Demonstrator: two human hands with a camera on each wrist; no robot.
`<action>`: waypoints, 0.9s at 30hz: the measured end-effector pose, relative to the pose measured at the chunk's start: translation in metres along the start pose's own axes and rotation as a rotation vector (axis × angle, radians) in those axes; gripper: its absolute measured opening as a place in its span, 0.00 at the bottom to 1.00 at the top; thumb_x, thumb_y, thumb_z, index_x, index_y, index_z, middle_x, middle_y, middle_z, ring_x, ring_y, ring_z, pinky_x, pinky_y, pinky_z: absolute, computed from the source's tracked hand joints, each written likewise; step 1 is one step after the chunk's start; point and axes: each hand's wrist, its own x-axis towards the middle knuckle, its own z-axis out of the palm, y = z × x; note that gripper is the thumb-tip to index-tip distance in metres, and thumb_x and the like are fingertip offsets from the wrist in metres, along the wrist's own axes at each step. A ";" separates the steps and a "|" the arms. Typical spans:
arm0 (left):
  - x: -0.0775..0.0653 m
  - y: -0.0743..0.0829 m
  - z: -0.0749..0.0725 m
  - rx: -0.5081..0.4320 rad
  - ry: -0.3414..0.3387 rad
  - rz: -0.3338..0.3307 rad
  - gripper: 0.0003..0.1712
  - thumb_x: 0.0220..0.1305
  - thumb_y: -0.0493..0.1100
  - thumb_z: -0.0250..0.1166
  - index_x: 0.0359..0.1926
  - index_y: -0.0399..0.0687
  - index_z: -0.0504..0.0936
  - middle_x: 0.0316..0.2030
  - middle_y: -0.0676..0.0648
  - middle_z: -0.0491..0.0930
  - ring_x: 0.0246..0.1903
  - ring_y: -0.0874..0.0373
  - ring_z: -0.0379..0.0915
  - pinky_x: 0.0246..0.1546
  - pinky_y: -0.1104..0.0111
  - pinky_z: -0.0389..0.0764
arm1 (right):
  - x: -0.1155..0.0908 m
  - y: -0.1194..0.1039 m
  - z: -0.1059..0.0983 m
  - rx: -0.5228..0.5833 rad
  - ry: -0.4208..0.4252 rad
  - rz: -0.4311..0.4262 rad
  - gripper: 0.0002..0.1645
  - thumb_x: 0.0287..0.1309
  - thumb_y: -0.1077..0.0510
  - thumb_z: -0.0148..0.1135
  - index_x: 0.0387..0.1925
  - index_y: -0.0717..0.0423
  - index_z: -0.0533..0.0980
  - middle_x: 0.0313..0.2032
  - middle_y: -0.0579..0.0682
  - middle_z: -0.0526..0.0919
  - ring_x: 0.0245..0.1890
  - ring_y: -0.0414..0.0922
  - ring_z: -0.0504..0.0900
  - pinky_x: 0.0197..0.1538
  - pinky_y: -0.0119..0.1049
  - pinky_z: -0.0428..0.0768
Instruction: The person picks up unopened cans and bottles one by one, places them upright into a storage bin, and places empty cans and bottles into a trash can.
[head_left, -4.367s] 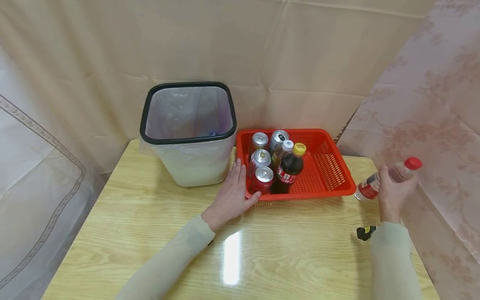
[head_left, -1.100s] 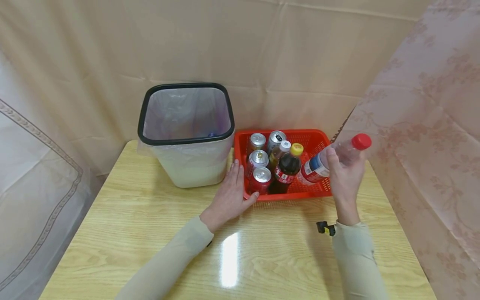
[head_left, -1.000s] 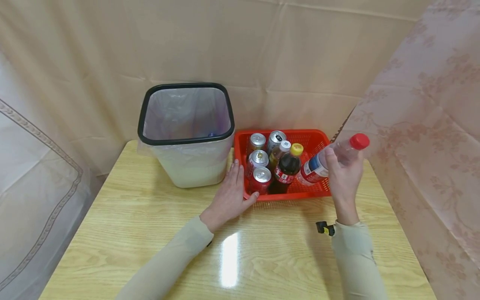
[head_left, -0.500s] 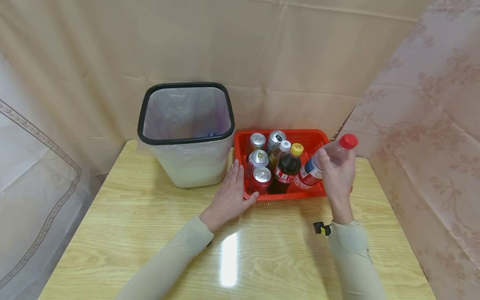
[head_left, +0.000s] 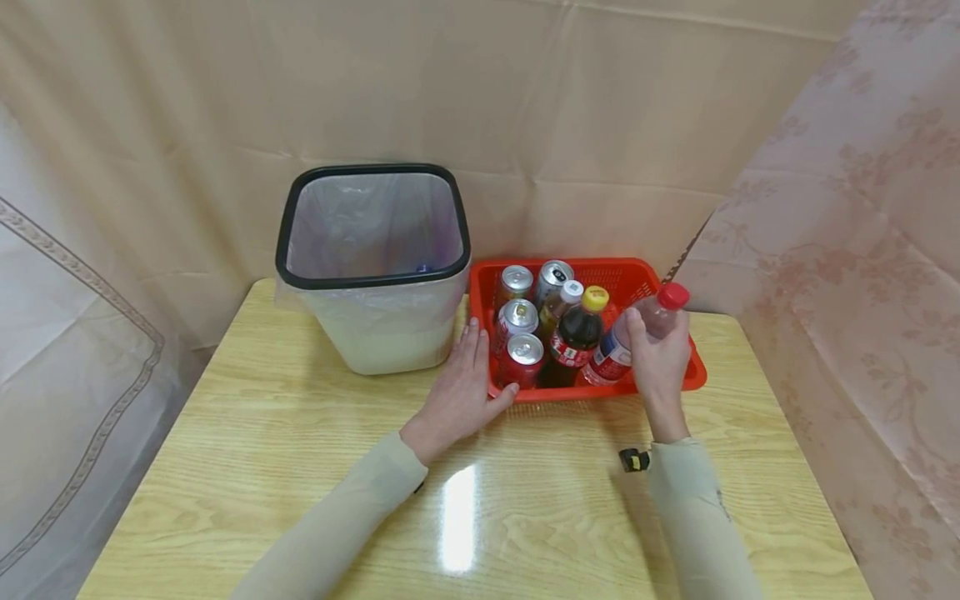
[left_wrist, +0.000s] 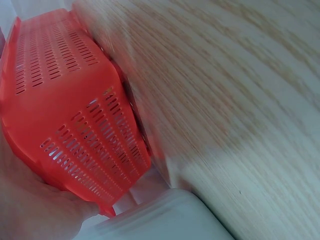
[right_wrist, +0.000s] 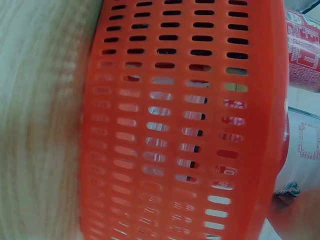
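Note:
My right hand [head_left: 662, 367] grips a clear plastic bottle [head_left: 613, 357] with a red cap near its upper part. The bottle leans to the right, its lower end inside the red basket [head_left: 633, 390], close beside a cola bottle [head_left: 576, 337] with a yellow cap. On the basket's left rim rests my left hand [head_left: 459, 385], fingers straight along the side and thumb at the front corner. In the left wrist view that hand [left_wrist: 35, 212] touches the basket rim. A white-capped bottle [head_left: 557, 308] and several cans [head_left: 525, 352] stand upright in the basket's left half.
A pale bin [head_left: 386, 329] with a black rim and a plastic liner stands just left of the basket; something blue shows inside. Both sit on a wooden table [head_left: 315, 450]. A beige curtain [head_left: 585, 125] hangs behind, a floral one [head_left: 840, 292] at the right.
My right hand has carried the red-capped bottle from right of the basket leftward into it. Over the last second bottle and hand have moved lower and further left. My left hand stays put.

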 end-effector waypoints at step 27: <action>0.001 -0.002 0.003 -0.001 0.019 0.010 0.57 0.72 0.68 0.54 0.80 0.28 0.47 0.81 0.32 0.39 0.80 0.38 0.37 0.78 0.52 0.50 | -0.007 0.012 0.011 -0.013 -0.177 0.058 0.39 0.66 0.44 0.66 0.70 0.58 0.66 0.63 0.60 0.77 0.61 0.54 0.75 0.69 0.55 0.71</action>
